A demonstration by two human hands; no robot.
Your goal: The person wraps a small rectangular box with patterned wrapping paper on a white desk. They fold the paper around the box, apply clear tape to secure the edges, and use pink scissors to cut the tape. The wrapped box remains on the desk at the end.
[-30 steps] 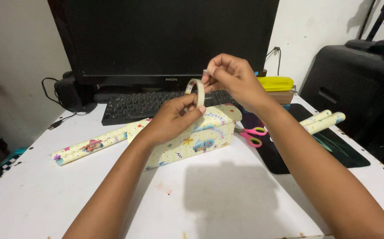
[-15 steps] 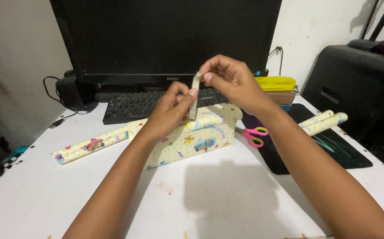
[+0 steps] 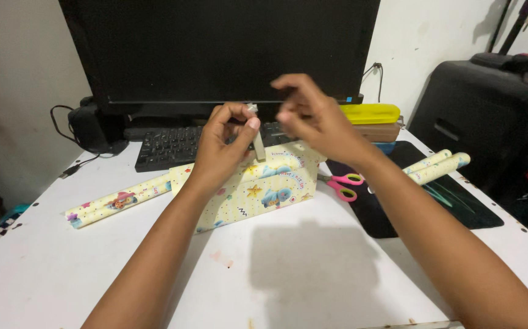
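Tape roll: pinched edge-on by the thumb and fingers of the left hand, above the wrapped box at table centre. Right hand: raised just right of the roll, blurred, fingers loosely curled, grip cannot be told. Pink scissors: laid right of the box.

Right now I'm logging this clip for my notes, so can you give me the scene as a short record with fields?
left hand: left hand pinches a roll of tape edge-on above the wrapped box
right hand: right hand raised beside it, fingers loose; blurred, any hold unclear
wrapped box: wrapped box in yellow patterned paper on the white table
nearby: pink scissors, paper rolls, keyboard
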